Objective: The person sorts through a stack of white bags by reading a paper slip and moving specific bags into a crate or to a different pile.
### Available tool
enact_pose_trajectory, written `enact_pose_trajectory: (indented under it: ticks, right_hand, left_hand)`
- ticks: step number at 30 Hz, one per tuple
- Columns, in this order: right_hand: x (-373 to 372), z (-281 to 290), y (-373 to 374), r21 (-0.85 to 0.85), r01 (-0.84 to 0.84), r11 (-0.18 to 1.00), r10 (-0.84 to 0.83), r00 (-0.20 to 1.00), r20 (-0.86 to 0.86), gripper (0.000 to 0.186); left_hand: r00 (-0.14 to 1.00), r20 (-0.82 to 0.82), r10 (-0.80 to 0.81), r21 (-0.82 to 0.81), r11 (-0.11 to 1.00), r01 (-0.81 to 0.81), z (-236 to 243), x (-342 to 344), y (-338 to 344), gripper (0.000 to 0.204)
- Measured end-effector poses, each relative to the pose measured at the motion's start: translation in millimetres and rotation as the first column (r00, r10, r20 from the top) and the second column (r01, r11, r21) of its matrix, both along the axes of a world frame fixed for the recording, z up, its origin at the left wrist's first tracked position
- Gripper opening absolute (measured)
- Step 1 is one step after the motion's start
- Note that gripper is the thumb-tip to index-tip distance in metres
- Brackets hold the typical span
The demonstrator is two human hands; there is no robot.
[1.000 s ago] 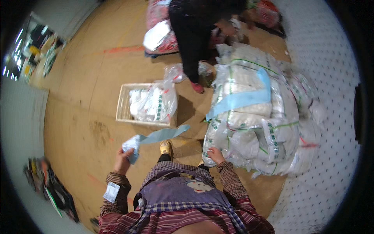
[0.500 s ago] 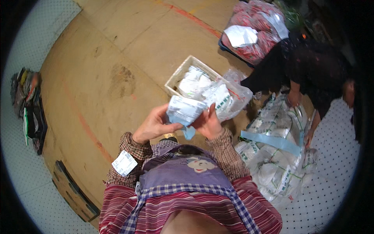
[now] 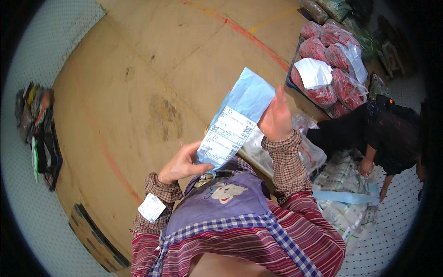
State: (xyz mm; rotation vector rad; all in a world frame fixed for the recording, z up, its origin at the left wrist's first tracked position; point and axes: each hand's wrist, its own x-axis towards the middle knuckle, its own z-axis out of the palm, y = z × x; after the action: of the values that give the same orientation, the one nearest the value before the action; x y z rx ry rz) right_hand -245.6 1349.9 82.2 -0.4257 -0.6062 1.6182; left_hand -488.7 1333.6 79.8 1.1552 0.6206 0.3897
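A light blue strip (image 3: 251,87) carrying white printed labels (image 3: 224,134) is held unfolded in front of me. My left hand (image 3: 184,164) grips its lower end, with the thumb on the front. My right hand (image 3: 277,117) holds its upper right edge, with raised fingers. A white sticker (image 3: 151,207) is on my left sleeve. Behind my hands a crate with plastic-wrapped white bundles (image 3: 307,152) is partly hidden.
A co-worker in dark clothes (image 3: 387,138) bends at the right, hands over wrapped white bales (image 3: 339,207) with a blue strip (image 3: 346,196). Red bagged bundles (image 3: 314,51) fill a pallet at the back right. Dark piled items (image 3: 41,147) and a board (image 3: 94,235) are at left.
The folded blue strip with labels is now opened out and raised upright, my right hand higher. My view has turned, and the co-worker has bent down over the bales.
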Motion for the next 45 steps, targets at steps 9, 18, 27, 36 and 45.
enact_pose_trajectory:
  ticks: [9,18,27,36,45]
  right_hand:
    - [28,-3,194,0.009,0.101,0.995,-0.101,0.995,-0.012,0.055]
    - [176,-45,379,-0.124,0.523,0.843,-0.535,0.795,-0.286,0.053]
    - [283,-113,427,-0.407,0.559,0.722,-0.520,0.827,0.214,0.039]
    - [283,-99,498,-0.261,0.396,0.880,-0.472,0.683,-0.557,0.100]
    - [509,-24,479,-0.012,0.799,0.601,-0.698,0.517,-0.496,0.081]
  left_hand:
    - [0.971,-0.218,0.102,-0.025,0.994,-0.110,-4,-6,201,0.046]
    - [0.804,-0.335,0.491,0.138,0.870,-0.473,-35,-58,467,0.034]
    - [0.955,-0.253,0.155,-0.116,0.975,-0.189,-108,159,679,0.055]
    - [0.831,-0.063,-0.553,-0.226,0.819,0.527,25,423,652,0.055]
    - [0.852,-0.467,-0.237,-0.150,0.971,0.188,7,356,699,0.039]
